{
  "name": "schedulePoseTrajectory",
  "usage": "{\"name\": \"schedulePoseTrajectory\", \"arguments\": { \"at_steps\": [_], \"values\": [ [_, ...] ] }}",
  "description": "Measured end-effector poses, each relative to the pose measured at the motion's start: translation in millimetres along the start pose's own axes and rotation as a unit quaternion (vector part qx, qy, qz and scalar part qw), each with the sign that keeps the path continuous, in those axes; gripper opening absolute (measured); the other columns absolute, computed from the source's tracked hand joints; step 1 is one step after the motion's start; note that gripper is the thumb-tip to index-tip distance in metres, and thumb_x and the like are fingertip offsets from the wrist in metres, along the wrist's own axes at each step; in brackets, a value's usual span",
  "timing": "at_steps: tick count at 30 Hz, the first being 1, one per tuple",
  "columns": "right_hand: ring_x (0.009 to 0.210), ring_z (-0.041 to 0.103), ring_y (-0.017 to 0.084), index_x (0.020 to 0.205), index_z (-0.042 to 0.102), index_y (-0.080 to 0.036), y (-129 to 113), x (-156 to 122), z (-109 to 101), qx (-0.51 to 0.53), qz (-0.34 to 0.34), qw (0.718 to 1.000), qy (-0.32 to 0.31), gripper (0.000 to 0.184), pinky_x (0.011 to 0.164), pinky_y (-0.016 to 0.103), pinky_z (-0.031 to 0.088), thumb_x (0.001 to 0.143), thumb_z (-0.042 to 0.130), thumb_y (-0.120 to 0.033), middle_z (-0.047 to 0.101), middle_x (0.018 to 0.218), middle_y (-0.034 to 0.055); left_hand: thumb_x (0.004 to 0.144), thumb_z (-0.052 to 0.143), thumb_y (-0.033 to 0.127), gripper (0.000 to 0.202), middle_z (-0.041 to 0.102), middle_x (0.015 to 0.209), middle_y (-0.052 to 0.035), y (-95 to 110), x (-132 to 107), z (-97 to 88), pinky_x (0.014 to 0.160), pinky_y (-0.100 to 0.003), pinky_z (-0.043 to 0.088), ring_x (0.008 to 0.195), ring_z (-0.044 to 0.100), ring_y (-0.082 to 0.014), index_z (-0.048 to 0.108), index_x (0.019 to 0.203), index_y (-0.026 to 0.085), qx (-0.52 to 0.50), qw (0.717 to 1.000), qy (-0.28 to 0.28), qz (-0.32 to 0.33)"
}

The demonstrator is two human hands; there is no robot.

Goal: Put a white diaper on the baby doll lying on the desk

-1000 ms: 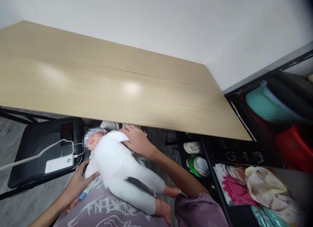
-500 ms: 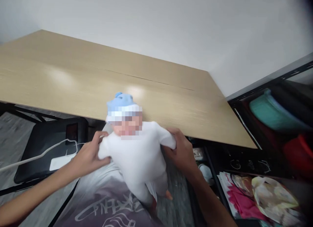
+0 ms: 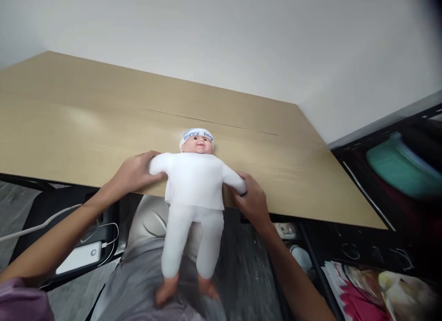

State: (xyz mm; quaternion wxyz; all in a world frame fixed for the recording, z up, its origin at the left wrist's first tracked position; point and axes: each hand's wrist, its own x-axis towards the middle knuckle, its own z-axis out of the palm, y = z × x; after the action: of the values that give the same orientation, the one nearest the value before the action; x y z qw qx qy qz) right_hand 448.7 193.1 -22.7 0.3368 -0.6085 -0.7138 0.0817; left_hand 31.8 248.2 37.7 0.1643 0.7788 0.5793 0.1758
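A baby doll (image 3: 196, 180) in white top and trousers faces up at me, its head and chest over the near edge of the wooden table (image 3: 103, 127) and its bare feet hanging above my lap. Its white and blue cap carries the words "Happy Baby". My left hand (image 3: 138, 171) is closed round the doll's sleeved arm on the left. On the other side, my right hand (image 3: 251, 199) grips the opposite arm, with the fingers partly hidden behind it.
Left below the table, a white power strip (image 3: 81, 258) with cables lies on a black seat. At the right, a dark shelf holds a teal item (image 3: 402, 166), pink cloth (image 3: 357, 298) and a plastic bag (image 3: 404, 293). A pale wall stands behind the table.
Both hands have moved the doll forward over the table edge. Its head has gone from tilted to upright, facing me, and its legs now hang straight toward me.
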Motion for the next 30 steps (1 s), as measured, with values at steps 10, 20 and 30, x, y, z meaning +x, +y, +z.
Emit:
{"name": "schedulePoseTrajectory", "arguments": {
  "at_steps": [10,20,30],
  "values": [
    [0.109,0.076,0.038,0.131,0.072,-0.025,32,73,32,-0.027,0.002,0.999,-0.019,0.050,0.092,0.048,0.059,0.110,0.062,-0.069,0.082,0.122,0.0132,0.098,0.062,0.082,0.072,0.084,0.125,-0.0172,-34,77,-3.0,0.112,-0.061,0.044,0.112,0.077,-0.0429,0.074,0.133,0.021,0.090,0.994,0.057,-0.013],
    [0.105,0.074,0.038,0.124,0.073,-0.019,83,186,80,-0.076,-0.073,0.993,0.042,0.071,0.093,0.049,0.059,0.107,0.053,-0.085,0.081,0.114,0.0184,0.104,0.046,0.091,0.084,0.080,0.129,-0.0218,-74,190,33.7,0.116,-0.061,0.036,0.117,0.072,-0.0422,0.073,0.133,0.017,0.126,0.975,0.174,0.057],
    [0.114,0.071,0.039,0.129,0.071,-0.019,119,280,112,-0.076,-0.090,0.991,0.066,0.071,0.103,0.056,0.059,0.108,0.052,-0.085,0.079,0.123,0.0207,0.105,0.044,0.092,0.083,0.076,0.131,-0.0196,-100,280,42.4,0.121,-0.058,0.032,0.120,0.068,-0.0387,0.069,0.133,0.018,0.119,0.972,0.193,0.064]
  ]
}}
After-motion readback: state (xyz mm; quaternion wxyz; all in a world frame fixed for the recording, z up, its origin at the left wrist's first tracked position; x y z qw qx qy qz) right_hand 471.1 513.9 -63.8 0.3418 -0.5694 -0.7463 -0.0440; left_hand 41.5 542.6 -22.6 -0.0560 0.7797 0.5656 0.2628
